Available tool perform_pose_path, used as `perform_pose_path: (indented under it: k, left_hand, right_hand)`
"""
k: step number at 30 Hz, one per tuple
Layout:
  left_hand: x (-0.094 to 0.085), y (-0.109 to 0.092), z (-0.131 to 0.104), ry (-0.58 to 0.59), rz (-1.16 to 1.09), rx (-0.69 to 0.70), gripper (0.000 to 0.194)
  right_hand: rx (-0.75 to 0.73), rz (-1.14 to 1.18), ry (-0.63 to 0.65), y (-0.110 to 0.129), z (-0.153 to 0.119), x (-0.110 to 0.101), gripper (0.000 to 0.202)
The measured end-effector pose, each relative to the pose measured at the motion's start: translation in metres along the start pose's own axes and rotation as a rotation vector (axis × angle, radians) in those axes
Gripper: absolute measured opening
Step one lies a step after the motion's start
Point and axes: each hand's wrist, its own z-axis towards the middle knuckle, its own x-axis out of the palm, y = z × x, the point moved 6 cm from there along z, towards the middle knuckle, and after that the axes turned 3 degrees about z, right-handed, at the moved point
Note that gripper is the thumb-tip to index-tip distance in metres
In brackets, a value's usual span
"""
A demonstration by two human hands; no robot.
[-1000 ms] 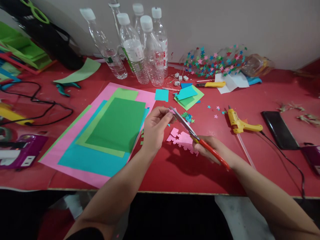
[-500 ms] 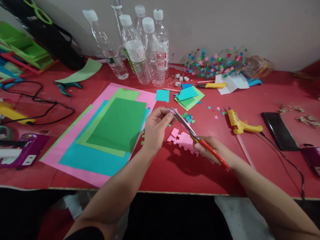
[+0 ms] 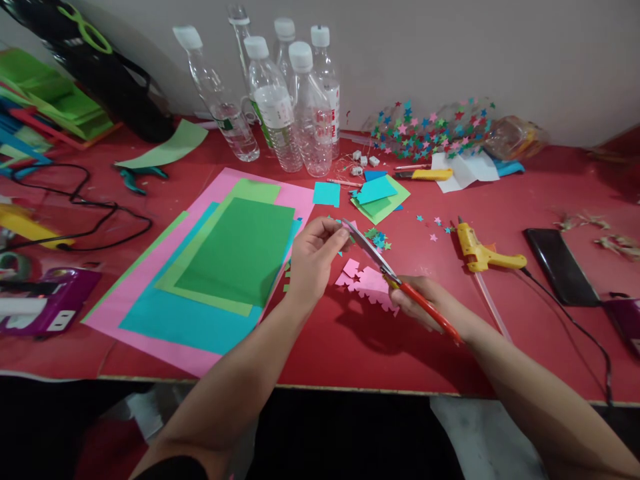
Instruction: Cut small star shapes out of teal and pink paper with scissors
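Note:
My left hand is closed in a pinch on a small piece of pink paper, mostly hidden by the fingers. Red-handled scissors are gripped in my right hand, their blades pointing up and left to the left fingertips. On the table below lies a pink paper scrap with star-shaped notches along its edges. Behind the blades is a small pile of green and blue paper stars. Stacked green, blue and pink paper sheets lie to the left of my left hand.
Several plastic bottles stand against the wall. A yellow glue gun and black phone lie at right, with a cord on the table. Near the back are a yellow cutter, paper squares and a star-covered clear bottle.
The whole view has shifted slightly, so things sit a little lower. Both hands and the scissors keep nearly the same pose; less of the pink piece shows at the left fingertips.

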Motion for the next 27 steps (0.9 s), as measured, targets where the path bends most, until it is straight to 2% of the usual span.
perform_pose_path:
  k: [27]
  left_hand:
    - [-0.0009, 0.0013, 0.0011, 0.0, 0.027, -0.026, 0.009]
  right_hand:
    - [0.015, -0.016, -0.021, -0.0041, 0.0022, 0.0009, 0.044]
